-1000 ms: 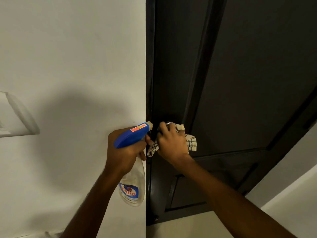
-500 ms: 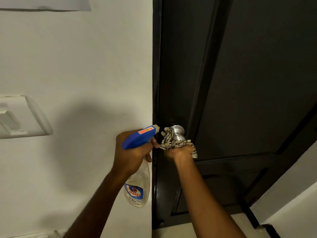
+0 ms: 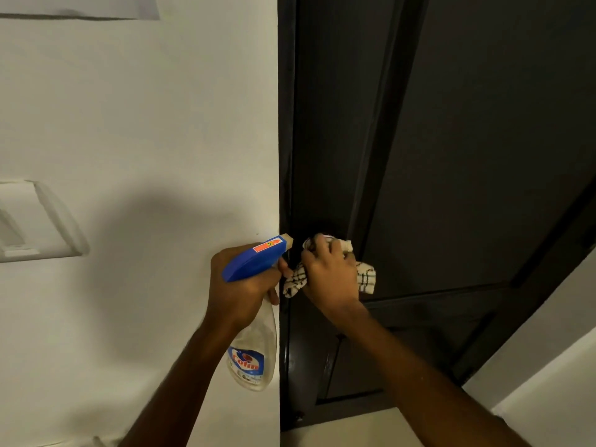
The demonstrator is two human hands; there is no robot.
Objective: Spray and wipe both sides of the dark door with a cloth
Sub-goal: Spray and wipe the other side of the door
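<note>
The clear plastic spray bottle with a blue trigger head [image 3: 254, 356] carried a blue label reading "Colin" in red letters, and an orange-red sticker with a small arrow lay along the top of the head; the finer print under the brand name was too small to read. The left hand [image 3: 238, 295] gripped the bottle round its neck, fingers curled at the trigger, the nozzle pointing at the left edge of the dark, matte, panelled door [image 3: 483, 156]. The right hand [image 3: 329, 275] clutched a bunched white cloth with thin dark check lines [image 3: 366, 279], pressed against the door close to that left edge, just above the horizontal rail between the tall upper panel and the lower one. Cloth ends hung out on both sides of the fist. The nozzle and the cloth were just beside each other. A white plastered wall [image 3: 145, 124] met the door's left edge, with a white switch plate [image 3: 32, 221] well apart at the far left. Most of the door's face stood unobstructed above and right of the hands, and a pale floor [image 3: 354, 427] showed below its bottom edge
</note>
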